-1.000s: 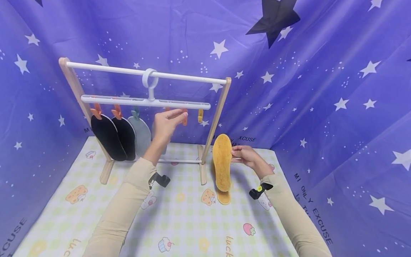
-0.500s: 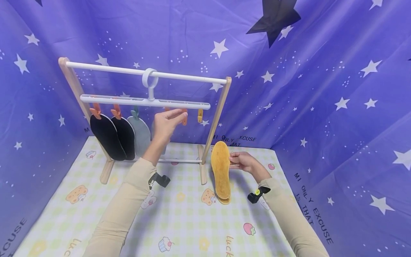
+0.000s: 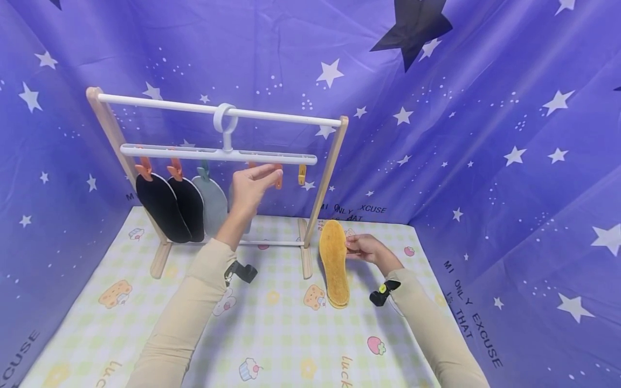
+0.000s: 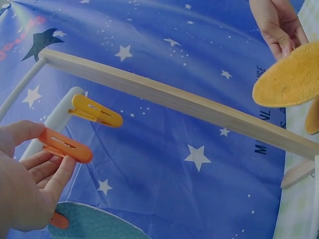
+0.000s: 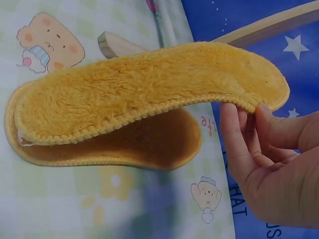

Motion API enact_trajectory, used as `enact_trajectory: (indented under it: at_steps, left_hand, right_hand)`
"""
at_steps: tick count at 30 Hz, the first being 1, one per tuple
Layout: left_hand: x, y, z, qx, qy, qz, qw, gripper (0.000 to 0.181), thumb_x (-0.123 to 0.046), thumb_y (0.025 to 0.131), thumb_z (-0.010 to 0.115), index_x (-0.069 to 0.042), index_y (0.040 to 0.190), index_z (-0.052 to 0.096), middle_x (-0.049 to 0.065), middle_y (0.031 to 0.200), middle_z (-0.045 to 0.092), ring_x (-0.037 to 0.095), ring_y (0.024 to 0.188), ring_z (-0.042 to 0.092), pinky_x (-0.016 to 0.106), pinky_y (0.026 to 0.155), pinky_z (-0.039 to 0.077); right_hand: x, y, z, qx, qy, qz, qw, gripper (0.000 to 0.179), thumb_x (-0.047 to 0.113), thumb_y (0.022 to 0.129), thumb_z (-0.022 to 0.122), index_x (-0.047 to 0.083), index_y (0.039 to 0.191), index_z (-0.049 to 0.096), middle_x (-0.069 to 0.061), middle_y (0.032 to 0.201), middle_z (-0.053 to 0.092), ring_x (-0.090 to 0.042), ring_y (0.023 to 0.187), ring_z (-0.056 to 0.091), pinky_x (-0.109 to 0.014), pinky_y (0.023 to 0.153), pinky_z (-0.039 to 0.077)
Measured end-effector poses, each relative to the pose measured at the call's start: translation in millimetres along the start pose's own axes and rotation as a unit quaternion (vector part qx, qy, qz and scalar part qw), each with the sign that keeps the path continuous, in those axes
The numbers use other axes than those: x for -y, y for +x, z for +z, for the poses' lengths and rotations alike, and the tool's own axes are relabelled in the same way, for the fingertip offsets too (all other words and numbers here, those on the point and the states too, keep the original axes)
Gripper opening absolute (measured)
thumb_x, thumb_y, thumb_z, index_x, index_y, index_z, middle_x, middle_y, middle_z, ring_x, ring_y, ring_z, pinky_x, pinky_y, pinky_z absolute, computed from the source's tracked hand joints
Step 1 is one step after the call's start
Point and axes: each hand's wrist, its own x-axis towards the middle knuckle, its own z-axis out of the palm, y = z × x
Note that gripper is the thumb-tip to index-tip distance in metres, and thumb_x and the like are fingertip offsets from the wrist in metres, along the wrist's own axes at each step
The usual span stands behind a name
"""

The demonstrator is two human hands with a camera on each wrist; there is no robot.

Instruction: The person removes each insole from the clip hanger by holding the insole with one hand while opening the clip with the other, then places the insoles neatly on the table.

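My left hand point(image 3: 248, 189) pinches an orange clip point(image 4: 70, 146) hanging from the white hanger bar point(image 3: 184, 154). To the right of that clip, a yellow clip point(image 4: 105, 113) holds nothing. At the right, my right hand point(image 3: 367, 249) grips the edge of a fuzzy yellow insole point(image 5: 149, 87) near one end between thumb and fingers. It slants, gripped end raised, over a second yellow insole point(image 5: 154, 142) lying on the table, with its low end close over the lower one. Black insoles point(image 3: 157, 207) and a grey insole point(image 3: 211, 203) hang from clips on the left.
The hanger hooks over the top rod point(image 3: 286, 115) of a rack with wooden side posts point(image 3: 327, 180). A checked, printed cloth point(image 3: 271, 334) covers the table. Purple star-patterned curtain point(image 3: 509, 118) encloses the back and sides. Another grey-blue insole point(image 4: 102, 221) hangs below my left hand.
My right hand has lowered the yellow insole and drawn slightly left, so it covers most of the one beneath in the head view. My left hand stays at the orange clip.
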Motion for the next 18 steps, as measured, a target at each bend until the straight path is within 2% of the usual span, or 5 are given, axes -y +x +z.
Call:
enact_trajectory:
  at_steps: [6,10,13,18]
  left_hand:
    - [0.2,-0.2,0.3,0.002,-0.009,0.006,0.9999,0.033,-0.016,0.084,0.084,-0.001,0.113,0.077,0.018,0.111,0.075,0.0,0.081,0.072,0.022,0.083,0.06]
    - [0.5,0.1,0.4,0.002,-0.013,0.007,0.9999,0.033,-0.014,0.085,0.083,0.0,0.113,0.076,0.019,0.111,0.075,0.001,0.083,0.072,0.023,0.084,0.061]
    - [0.4,0.1,0.7,0.002,-0.013,0.004,0.9999,0.034,-0.014,0.085,0.083,0.001,0.114,0.076,0.02,0.112,0.074,0.001,0.082,0.072,0.024,0.084,0.061]
    - [0.5,0.3,0.9,0.002,-0.007,0.001,1.0,0.034,-0.016,0.085,0.084,-0.001,0.114,0.077,0.018,0.111,0.075,0.0,0.081,0.072,0.025,0.085,0.061]
  right_hand:
    - [-4.0,7.2,1.0,-0.041,-0.044,0.0,0.9982,0.034,-0.004,0.103,0.05,-0.015,0.135,0.049,0.002,0.08,0.069,-0.01,0.076,0.069,-0.033,0.083,0.064]
    - [-6.0,11.2,3.8,-0.065,-0.069,0.001,0.9955,0.032,-0.004,0.101,0.054,-0.014,0.131,0.054,0.001,0.077,0.069,-0.011,0.073,0.068,-0.047,0.098,0.058]
    - [-7.5,13.9,6.4,-0.083,-0.082,0.007,0.9931,0.028,-0.004,0.1,0.056,-0.012,0.126,0.058,0.001,0.074,0.068,-0.011,0.07,0.068,-0.053,0.104,0.053]
    - [-11.2,17.2,8.6,-0.106,-0.096,0.013,0.9896,0.021,-0.005,0.098,0.058,-0.009,0.118,0.061,0.0,0.073,0.067,-0.011,0.068,0.067,-0.047,0.096,0.06]
